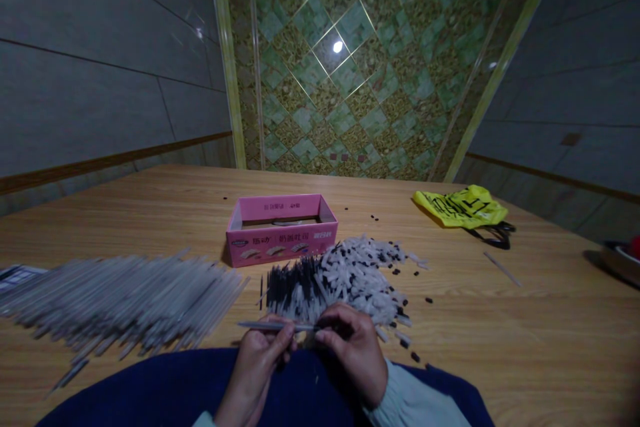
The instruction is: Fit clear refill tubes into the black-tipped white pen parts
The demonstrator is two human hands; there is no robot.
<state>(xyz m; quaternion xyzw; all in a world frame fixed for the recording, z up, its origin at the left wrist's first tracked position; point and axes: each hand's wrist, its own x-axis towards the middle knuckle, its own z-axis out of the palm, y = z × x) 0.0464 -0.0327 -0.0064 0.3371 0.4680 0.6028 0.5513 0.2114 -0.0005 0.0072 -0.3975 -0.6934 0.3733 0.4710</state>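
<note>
Tube (pixel 260 325) held between left hand (pixel 267 349) and right hand (pixel 354 350), at near edge of counter (pixel 555 340)

Slim, straight, greyish, looks translucent; lies roughly level, one end poking out past the left hand. Left hand grips it, thumb on top. Right hand pinches at the other end, fingers curled; dark bit there, too blurred to identify.

Just beyond the hands: heap of short whitish pieces (pixel 357 273), with thin dark pieces (pixel 287 285) bunched at its left side. Small black bits (pixel 429 300) scattered around the heap, a few farther back. Left: big stack of long tubes (pixel 135 300), same greyish look, mostly parallel, ends uneven. Behind the heap: open-topped pink box (pixel 280 247), printed front, something pale inside.

Counter is light wood grain. Right side: single loose tube (pixel 503 269), crumpled yellow bag (pixel 460 205) with black print, black strap-like item (pixel 495 236) against it. Dish at far right, cut off by frame, something red in it. Dark blue cloth (pixel 165 390) below the hands.

Room: green and brown diamond tiles (pixel 350 90) on the end wall, bright glare spot on them. Grey panelled walls (pixel 110 90) either side. Dim light.
</note>
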